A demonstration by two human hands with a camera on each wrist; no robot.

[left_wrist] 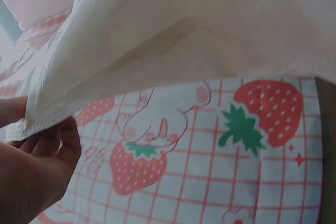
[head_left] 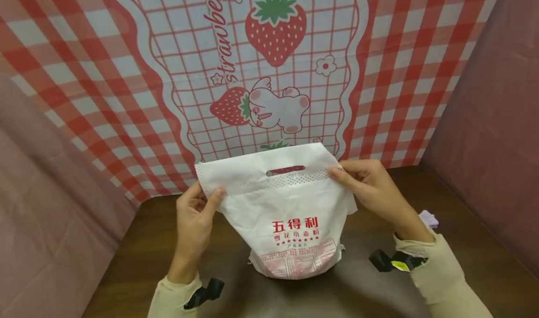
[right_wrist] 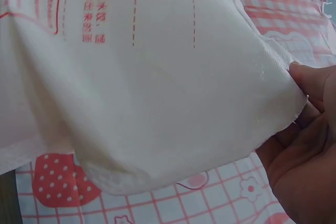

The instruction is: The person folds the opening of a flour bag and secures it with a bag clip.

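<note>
A white flour bag [head_left: 290, 205] with red printing and a slotted carrying hole near its top stands on the dark table, its lower part rounded out. My left hand [head_left: 195, 215] pinches the bag's upper left edge between thumb and fingers. At the upper right edge, my right hand [head_left: 375, 187] grips the bag the same way, and the top is stretched between both. The left wrist view shows the bag's plain pale side [left_wrist: 184, 35] spreading out from the left hand [left_wrist: 42, 161]. In the right wrist view, red lettering runs along the bag [right_wrist: 184, 93] beside the right hand [right_wrist: 304, 145].
Behind the bag hangs a red and white checked cloth [head_left: 408, 75] with strawberry prints. Pink curtains [head_left: 484, 135] close in both sides. A small pale lilac item [head_left: 428, 219] lies on the table [head_left: 134, 262] beyond the right wrist.
</note>
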